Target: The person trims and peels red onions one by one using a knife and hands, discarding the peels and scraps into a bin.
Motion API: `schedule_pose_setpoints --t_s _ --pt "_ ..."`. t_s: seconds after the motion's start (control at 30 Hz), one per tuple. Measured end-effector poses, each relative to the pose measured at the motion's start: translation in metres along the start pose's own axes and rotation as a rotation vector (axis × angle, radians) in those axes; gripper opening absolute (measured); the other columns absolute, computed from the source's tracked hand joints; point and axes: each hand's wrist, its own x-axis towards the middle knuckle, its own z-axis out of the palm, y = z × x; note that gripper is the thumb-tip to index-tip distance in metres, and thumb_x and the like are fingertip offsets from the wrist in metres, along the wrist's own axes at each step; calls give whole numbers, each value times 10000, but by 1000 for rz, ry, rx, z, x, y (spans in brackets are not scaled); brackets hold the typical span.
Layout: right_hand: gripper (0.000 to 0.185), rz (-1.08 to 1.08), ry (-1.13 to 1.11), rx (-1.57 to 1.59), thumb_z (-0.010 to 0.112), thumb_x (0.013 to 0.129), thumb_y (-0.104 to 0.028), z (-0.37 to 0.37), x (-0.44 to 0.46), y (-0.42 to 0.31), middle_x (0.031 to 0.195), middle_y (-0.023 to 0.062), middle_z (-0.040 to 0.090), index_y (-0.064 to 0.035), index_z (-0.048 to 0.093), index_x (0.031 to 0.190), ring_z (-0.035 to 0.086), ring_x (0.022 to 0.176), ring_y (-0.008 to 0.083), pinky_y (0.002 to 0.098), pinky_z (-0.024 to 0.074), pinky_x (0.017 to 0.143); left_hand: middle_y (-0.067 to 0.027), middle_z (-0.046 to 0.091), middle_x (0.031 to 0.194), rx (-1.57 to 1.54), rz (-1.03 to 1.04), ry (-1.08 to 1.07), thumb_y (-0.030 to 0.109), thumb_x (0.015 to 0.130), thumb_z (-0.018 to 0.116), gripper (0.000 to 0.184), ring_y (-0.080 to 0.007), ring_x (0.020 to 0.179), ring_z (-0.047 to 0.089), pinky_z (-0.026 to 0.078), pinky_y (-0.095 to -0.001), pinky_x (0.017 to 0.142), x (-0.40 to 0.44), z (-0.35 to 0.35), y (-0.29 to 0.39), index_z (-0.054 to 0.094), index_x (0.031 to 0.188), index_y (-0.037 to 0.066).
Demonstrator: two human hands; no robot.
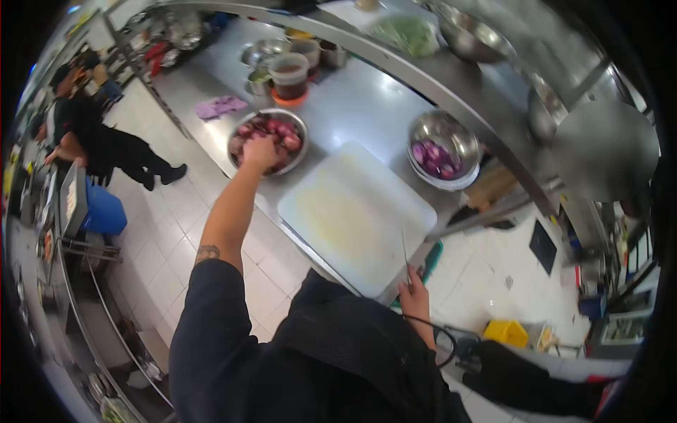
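Note:
My left hand [259,152] reaches into a steel bowl [305,132] of unpeeled red onions [283,131]. Its fingertips are hidden among the onions, so their grip cannot be made out. Low at the right edge of a white cutting board [360,211], my right hand [416,292] is closed round a knife [405,248], whose thin blade points up and away over the board. Yellowish stains mark the board's surface. Beyond its far right corner, peeled purple onions [436,159] lie in a second steel bowl [462,141].
A lidless plastic tub [289,77] of dark contents stands at the back among small metal pots. A pink cloth [220,106] lies by the table's left edge. Overhead runs a metal shelf [423,81]. Another person [92,134] in dark clothes works at the left.

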Motion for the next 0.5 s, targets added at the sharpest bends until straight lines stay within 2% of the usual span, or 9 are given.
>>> schedule_pose_setpoints --t_s 0.03,0.1,0.17,0.27,0.33,0.37,0.4,0.43,0.5 --pt "438 -8 -28 -75 559 1001 -122 -2 5 -4 1002 166 733 -8 525 1422 704 842 214 302 551 754 -163 709 1135 27 -5 -21 320 883 640 303 -359 1096 662 564 -499 880 8 12 2 721 1112 140" --pt "448 202 -118 222 541 1003 -113 -13 2 -53 616 15 524 -40 518 1444 489 496 110 289 422 478 -187 717 1119 7 70 -110 243 877 620 298 -355 1071 690 577 -465 878 30 27 -9 704 1127 105" --pt "361 243 -40 299 520 1019 -109 -16 -3 -46 585 9 503 -35 552 1371 447 457 95 282 382 441 -209 712 1086 -46 111 -10 273 856 657 352 -385 1077 682 572 -471 889 35 26 -13 686 1146 76" --pt "391 293 -7 333 535 1037 -145 -26 -13 -43 573 -24 453 -71 539 1421 413 457 66 254 348 433 -205 705 1015 -54 83 188 287 823 707 432 -401 1053 677 556 -478 904 6 -11 13 657 1174 40" --pt "339 351 -49 312 531 1037 -154 -31 -24 -50 594 -24 454 -54 564 1360 430 481 69 257 361 451 -143 697 953 -477 101 347 224 828 739 432 -327 1005 692 550 -422 900 -1 -11 24 631 1179 -3" --pt "296 389 -108 283 527 1038 -162 -32 -29 -52 615 -24 455 -38 589 1299 447 505 72 260 375 470 -143 697 953 -483 117 331 224 828 739 432 -327 1005 692 550 -422 900 -10 -2 38 631 1179 -3" --pt "278 233 -142 126 535 1041 -192 -28 -32 -35 635 -40 430 -28 596 1258 437 542 64 257 374 506 -118 696 958 -915 148 205 201 843 743 418 -270 984 688 543 -387 894 -25 12 61 630 1186 -10" --pt "278 250 -129 127 535 1041 -192 -28 -34 -35 635 -40 430 -28 596 1258 437 542 64 257 374 506 -94 695 963 -1344 168 61 177 857 747 405 -214 963 685 536 -352 888 -43 22 86 630 1193 -16" --pt "272 400 -356 276 539 1041 -216 -27 -38 -36 643 -26 450 -21 596 1223 456 565 77 277 399 533 -47 680 965 -1440 184 -190 121 891 723 380 -129 953 656 536 -295 862 -105 16 148 625 1228 -27"
